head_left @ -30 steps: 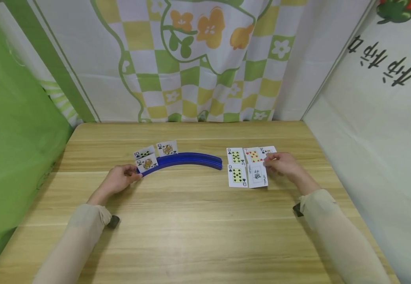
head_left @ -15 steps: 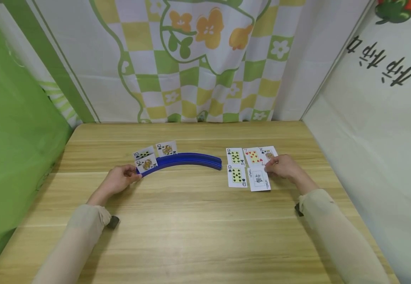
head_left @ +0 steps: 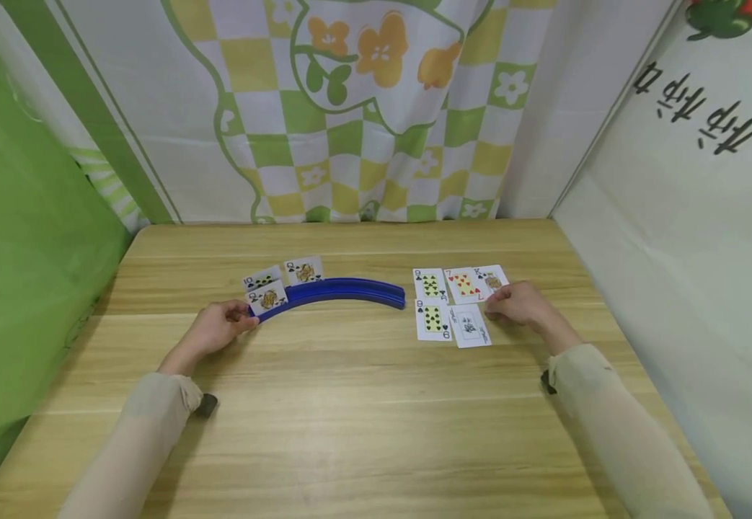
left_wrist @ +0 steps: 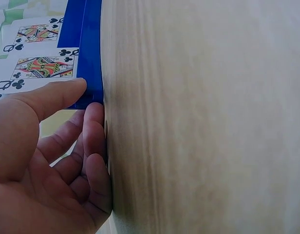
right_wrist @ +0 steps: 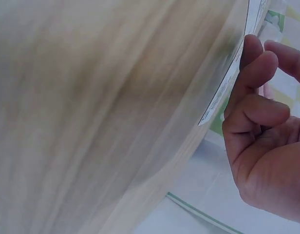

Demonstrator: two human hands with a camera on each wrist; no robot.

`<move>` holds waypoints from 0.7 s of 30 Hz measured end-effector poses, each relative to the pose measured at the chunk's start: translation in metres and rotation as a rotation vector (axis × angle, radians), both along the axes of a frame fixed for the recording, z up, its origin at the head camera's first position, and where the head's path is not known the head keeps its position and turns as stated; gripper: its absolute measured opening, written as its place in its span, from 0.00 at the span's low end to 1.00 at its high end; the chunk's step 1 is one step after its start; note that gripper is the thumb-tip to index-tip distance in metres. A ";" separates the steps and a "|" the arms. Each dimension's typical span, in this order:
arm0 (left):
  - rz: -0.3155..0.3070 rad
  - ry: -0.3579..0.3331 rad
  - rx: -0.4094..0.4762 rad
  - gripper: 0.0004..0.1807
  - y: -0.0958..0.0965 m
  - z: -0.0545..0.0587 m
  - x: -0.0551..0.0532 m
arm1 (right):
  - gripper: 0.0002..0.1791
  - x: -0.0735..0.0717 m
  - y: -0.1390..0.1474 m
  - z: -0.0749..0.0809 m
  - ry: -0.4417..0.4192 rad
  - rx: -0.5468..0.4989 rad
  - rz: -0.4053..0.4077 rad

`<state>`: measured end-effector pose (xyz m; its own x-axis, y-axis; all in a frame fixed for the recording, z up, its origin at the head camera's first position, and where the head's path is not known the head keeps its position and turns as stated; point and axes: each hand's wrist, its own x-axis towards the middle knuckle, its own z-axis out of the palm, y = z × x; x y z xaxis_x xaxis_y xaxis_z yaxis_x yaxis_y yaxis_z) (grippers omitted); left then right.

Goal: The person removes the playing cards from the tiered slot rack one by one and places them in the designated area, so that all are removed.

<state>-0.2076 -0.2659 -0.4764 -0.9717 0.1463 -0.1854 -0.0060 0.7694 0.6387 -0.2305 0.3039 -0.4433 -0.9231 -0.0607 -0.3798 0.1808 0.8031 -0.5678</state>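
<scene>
The left hand [head_left: 218, 326] pinched the left end of one curved blue plastic rack [head_left: 350, 290] holding three white playing cards [head_left: 267, 298]; five flat cards [head_left: 432, 318] lay right, at the right hand [head_left: 520, 305], whose grip was unclear.

The curved blue plastic card rack [head_left: 350, 290] is one plain, deep shade. At its left end, the white rectangular queen of clubs [head_left: 267, 298] carries a yellow, red and black figure; to the right, the white rectangular seven of hearts [head_left: 463, 285] sets red pips on pale yellow. The broad tan wooden worktop [head_left: 363, 425] has streaked grain. The far hanging cloth curtain [head_left: 376, 148] mixes green, yellow and white checks with orange flowers. The cloth sleeves [head_left: 622, 425] are plain beige.
</scene>
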 end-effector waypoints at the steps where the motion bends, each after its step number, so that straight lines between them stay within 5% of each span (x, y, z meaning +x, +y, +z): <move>1: 0.000 -0.001 0.002 0.23 0.000 0.000 0.000 | 0.16 0.000 -0.001 0.001 0.005 -0.003 0.006; 10: -0.003 -0.005 -0.003 0.24 -0.002 -0.003 -0.001 | 0.17 0.001 -0.012 0.007 0.105 0.030 0.079; 21: 0.006 0.003 0.002 0.23 0.000 -0.002 0.000 | 0.17 -0.004 -0.035 0.014 0.032 -0.144 0.036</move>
<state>-0.2071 -0.2656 -0.4780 -0.9731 0.1406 -0.1824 -0.0090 0.7681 0.6402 -0.2348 0.2687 -0.4289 -0.9307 -0.1456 -0.3355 0.1335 0.7187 -0.6824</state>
